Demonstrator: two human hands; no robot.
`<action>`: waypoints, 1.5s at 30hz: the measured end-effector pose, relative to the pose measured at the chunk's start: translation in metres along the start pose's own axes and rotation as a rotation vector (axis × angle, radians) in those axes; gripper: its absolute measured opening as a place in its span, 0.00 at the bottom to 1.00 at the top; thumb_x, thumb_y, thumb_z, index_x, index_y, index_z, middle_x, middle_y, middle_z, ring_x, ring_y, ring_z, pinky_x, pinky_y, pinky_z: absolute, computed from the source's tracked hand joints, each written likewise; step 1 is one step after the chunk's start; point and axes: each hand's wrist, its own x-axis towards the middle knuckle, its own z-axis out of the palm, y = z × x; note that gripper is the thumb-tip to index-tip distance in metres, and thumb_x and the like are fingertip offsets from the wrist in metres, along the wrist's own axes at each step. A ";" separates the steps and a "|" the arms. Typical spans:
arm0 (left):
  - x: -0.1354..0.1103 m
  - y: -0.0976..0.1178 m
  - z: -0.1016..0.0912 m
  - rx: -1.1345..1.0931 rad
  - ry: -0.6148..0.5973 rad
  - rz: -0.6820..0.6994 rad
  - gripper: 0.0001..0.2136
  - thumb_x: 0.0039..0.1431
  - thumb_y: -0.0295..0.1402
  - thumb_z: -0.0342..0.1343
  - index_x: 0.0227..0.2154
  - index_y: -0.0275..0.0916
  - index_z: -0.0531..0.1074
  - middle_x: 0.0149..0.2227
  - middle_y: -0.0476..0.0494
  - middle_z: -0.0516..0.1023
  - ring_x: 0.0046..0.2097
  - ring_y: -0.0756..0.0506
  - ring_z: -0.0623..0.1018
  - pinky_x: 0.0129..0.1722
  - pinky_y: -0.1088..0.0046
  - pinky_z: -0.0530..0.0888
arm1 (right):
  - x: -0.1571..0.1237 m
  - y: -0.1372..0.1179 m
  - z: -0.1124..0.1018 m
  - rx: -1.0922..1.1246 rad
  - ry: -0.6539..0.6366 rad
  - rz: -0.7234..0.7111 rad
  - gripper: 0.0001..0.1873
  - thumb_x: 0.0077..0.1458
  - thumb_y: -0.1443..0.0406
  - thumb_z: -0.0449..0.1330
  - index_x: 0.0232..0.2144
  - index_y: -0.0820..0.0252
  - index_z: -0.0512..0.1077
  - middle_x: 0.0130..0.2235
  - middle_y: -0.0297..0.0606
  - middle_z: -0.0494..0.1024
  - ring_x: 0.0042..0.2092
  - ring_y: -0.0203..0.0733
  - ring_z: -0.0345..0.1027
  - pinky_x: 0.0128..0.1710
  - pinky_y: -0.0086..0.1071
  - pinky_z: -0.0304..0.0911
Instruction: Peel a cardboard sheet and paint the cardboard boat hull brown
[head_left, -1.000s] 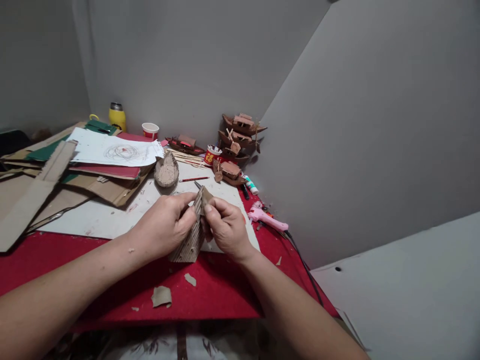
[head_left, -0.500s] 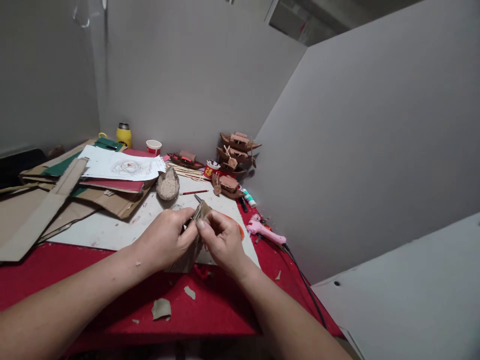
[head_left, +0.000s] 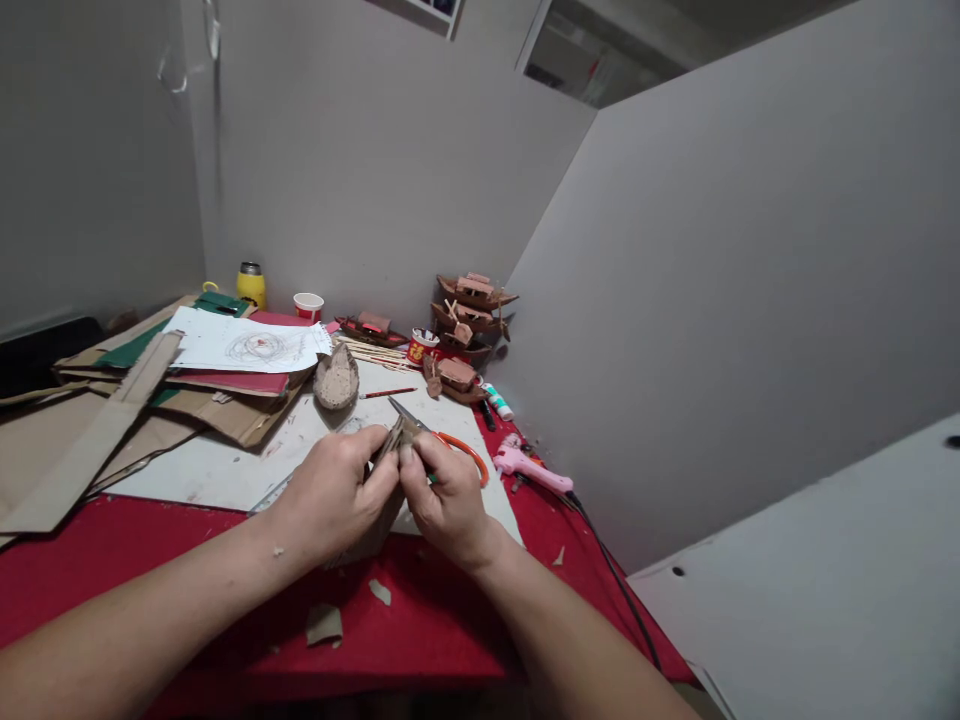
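Note:
Between my two hands is a piece of corrugated cardboard, its upper edge pinched by the fingertips of both. My left hand has its thumb and forefinger closed on the near-left side of that edge. My right hand pinches the same edge from the right, thumb on top. Just beyond the fingers, scissors with orange handles lie on the white board, partly covered by my right hand. Farther back stands a small boat-shaped cardboard hull. The cardboard's lower part is mostly hidden by my left hand.
Stacked cardboard and papers cover the left. Finished model boats stand at the back, near a red cup and thin sticks. A pink glue gun with its cable lies right. Torn scraps dot the red cloth.
The cardboard has tilted down between my hands, and my right fingers have shifted along its top edge. More of the scissors and a clear ruler show. The view has moved slightly.

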 end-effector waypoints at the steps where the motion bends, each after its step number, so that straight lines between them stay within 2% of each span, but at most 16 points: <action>1: 0.001 -0.001 0.000 -0.012 0.014 -0.006 0.12 0.59 0.30 0.46 0.20 0.40 0.57 0.19 0.57 0.59 0.23 0.52 0.59 0.24 0.75 0.55 | -0.001 0.001 0.001 0.022 0.022 0.018 0.15 0.58 0.68 0.51 0.21 0.56 0.54 0.20 0.26 0.57 0.21 0.32 0.53 0.23 0.27 0.51; 4: 0.005 -0.007 -0.001 -0.067 0.084 -0.046 0.12 0.58 0.29 0.47 0.20 0.40 0.57 0.18 0.57 0.59 0.23 0.53 0.60 0.23 0.76 0.55 | -0.003 0.005 0.003 0.098 0.101 0.107 0.15 0.62 0.64 0.48 0.22 0.55 0.55 0.19 0.27 0.60 0.19 0.32 0.55 0.20 0.27 0.53; 6: 0.009 -0.011 -0.003 -0.165 0.091 -0.086 0.11 0.58 0.29 0.47 0.20 0.39 0.60 0.20 0.55 0.63 0.23 0.52 0.64 0.24 0.77 0.58 | -0.004 0.007 0.005 0.155 0.140 0.170 0.16 0.64 0.62 0.45 0.23 0.55 0.55 0.18 0.26 0.61 0.17 0.31 0.56 0.16 0.26 0.53; 10: 0.013 -0.012 -0.007 -0.416 0.020 -0.119 0.08 0.59 0.29 0.47 0.26 0.37 0.68 0.25 0.53 0.73 0.27 0.51 0.71 0.26 0.78 0.65 | -0.002 0.008 0.006 0.235 0.156 0.224 0.17 0.65 0.58 0.46 0.24 0.55 0.55 0.18 0.26 0.63 0.15 0.31 0.57 0.14 0.25 0.56; 14: 0.013 -0.009 -0.006 -0.572 -0.079 -0.217 0.07 0.56 0.33 0.52 0.31 0.36 0.72 0.28 0.50 0.78 0.29 0.48 0.76 0.28 0.76 0.71 | -0.003 0.009 0.004 0.241 0.139 0.204 0.18 0.63 0.58 0.49 0.22 0.56 0.58 0.18 0.27 0.63 0.18 0.32 0.58 0.17 0.26 0.57; 17: 0.013 -0.010 -0.004 -0.633 -0.127 -0.301 0.07 0.55 0.34 0.53 0.31 0.36 0.72 0.27 0.48 0.79 0.28 0.46 0.78 0.27 0.74 0.73 | -0.007 0.011 0.002 0.214 0.154 0.176 0.18 0.61 0.59 0.52 0.20 0.57 0.60 0.20 0.29 0.64 0.20 0.33 0.58 0.20 0.28 0.57; 20: 0.016 -0.014 -0.005 -0.625 -0.052 -0.336 0.07 0.54 0.34 0.53 0.28 0.36 0.72 0.25 0.49 0.78 0.27 0.46 0.77 0.26 0.74 0.72 | -0.012 0.012 -0.001 0.195 0.247 0.163 0.18 0.63 0.60 0.50 0.21 0.57 0.60 0.19 0.28 0.64 0.20 0.33 0.58 0.21 0.28 0.56; 23: 0.019 -0.018 -0.007 -0.538 0.057 -0.308 0.07 0.52 0.35 0.55 0.26 0.36 0.74 0.25 0.48 0.78 0.28 0.46 0.76 0.27 0.74 0.71 | -0.014 0.011 -0.003 0.209 0.340 0.157 0.17 0.63 0.61 0.50 0.22 0.56 0.60 0.18 0.28 0.66 0.20 0.34 0.60 0.21 0.29 0.57; 30: 0.024 -0.032 -0.009 -0.508 0.150 -0.337 0.08 0.48 0.36 0.57 0.24 0.37 0.75 0.25 0.47 0.79 0.29 0.44 0.75 0.29 0.72 0.70 | -0.004 0.005 0.000 0.362 0.461 0.193 0.17 0.63 0.60 0.50 0.22 0.56 0.62 0.16 0.27 0.66 0.17 0.34 0.60 0.17 0.28 0.56; 34: 0.033 -0.054 -0.013 -0.506 0.294 -0.416 0.05 0.44 0.34 0.57 0.22 0.38 0.73 0.21 0.48 0.75 0.26 0.44 0.74 0.26 0.73 0.68 | 0.001 -0.008 -0.015 0.506 0.646 0.128 0.10 0.60 0.63 0.51 0.27 0.55 0.66 0.18 0.28 0.67 0.15 0.35 0.60 0.13 0.28 0.56; 36: 0.038 -0.062 -0.015 -0.532 0.332 -0.444 0.06 0.45 0.35 0.55 0.21 0.38 0.71 0.19 0.48 0.74 0.24 0.45 0.73 0.24 0.73 0.66 | -0.004 -0.016 -0.024 0.519 0.656 0.094 0.10 0.60 0.63 0.51 0.25 0.55 0.65 0.17 0.29 0.66 0.16 0.36 0.60 0.14 0.28 0.57; 38: 0.040 -0.065 -0.015 -0.572 0.323 -0.444 0.09 0.47 0.38 0.54 0.21 0.37 0.71 0.19 0.47 0.74 0.23 0.45 0.73 0.23 0.73 0.66 | -0.017 -0.026 -0.026 0.489 0.564 0.085 0.11 0.61 0.64 0.51 0.26 0.56 0.66 0.17 0.29 0.66 0.16 0.36 0.61 0.14 0.28 0.57; 39: 0.040 -0.065 -0.014 -0.590 0.309 -0.434 0.11 0.48 0.40 0.53 0.22 0.36 0.71 0.20 0.47 0.74 0.24 0.45 0.73 0.24 0.73 0.67 | -0.025 -0.031 -0.025 0.454 0.432 0.113 0.12 0.62 0.65 0.50 0.25 0.56 0.66 0.18 0.30 0.68 0.17 0.35 0.62 0.15 0.27 0.57; 41: 0.040 -0.062 -0.013 -0.613 0.285 -0.408 0.13 0.49 0.42 0.52 0.24 0.36 0.74 0.23 0.45 0.77 0.28 0.45 0.75 0.28 0.72 0.69 | -0.042 -0.041 -0.018 0.401 0.036 0.095 0.14 0.63 0.66 0.51 0.24 0.57 0.66 0.20 0.30 0.70 0.20 0.33 0.64 0.20 0.26 0.61; 44: 0.038 -0.058 -0.010 -0.613 0.260 -0.384 0.14 0.51 0.42 0.53 0.26 0.36 0.76 0.27 0.44 0.79 0.36 0.43 0.76 0.35 0.72 0.70 | -0.056 -0.055 -0.008 0.398 -0.665 -0.152 0.13 0.64 0.62 0.51 0.29 0.59 0.70 0.25 0.33 0.77 0.27 0.32 0.72 0.28 0.21 0.65; 45: 0.038 -0.057 -0.010 -0.609 0.247 -0.381 0.14 0.52 0.42 0.53 0.26 0.36 0.76 0.27 0.44 0.80 0.37 0.43 0.76 0.36 0.72 0.70 | -0.057 -0.058 -0.007 0.374 -0.789 -0.216 0.13 0.64 0.62 0.51 0.32 0.60 0.71 0.29 0.35 0.79 0.30 0.33 0.73 0.30 0.21 0.66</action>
